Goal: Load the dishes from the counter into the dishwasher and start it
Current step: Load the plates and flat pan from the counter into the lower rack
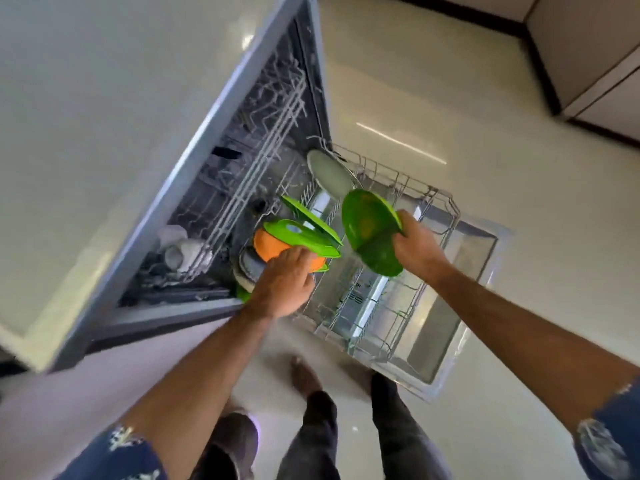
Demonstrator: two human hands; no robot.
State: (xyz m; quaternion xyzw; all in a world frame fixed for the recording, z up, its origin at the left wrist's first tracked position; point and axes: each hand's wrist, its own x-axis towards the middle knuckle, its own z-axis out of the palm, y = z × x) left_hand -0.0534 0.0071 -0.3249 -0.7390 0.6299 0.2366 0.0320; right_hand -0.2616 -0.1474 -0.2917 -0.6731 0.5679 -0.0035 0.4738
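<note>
The dishwasher's lower rack (429, 216) is pulled out over the open door. My right hand (415, 244) grips the rim of a green plate (370, 230), held on edge above the rack's middle. My left hand (284, 282) rests on an orange bowl (270, 245) at the rack's near-left end and seems to grip it. Green plates (311, 223) stand on edge right behind the bowl. A white plate (329, 173) stands at the rack's far end. White cups (180, 251) sit in the upper rack (263, 143), inside the machine.
A pale countertop (86, 116) spans the left, above the dishwasher opening. The open door (464, 299) juts over the glossy tiled floor (450, 81). My bare feet (304, 375) stand just before the rack. Cabinets (588, 46) line the far right.
</note>
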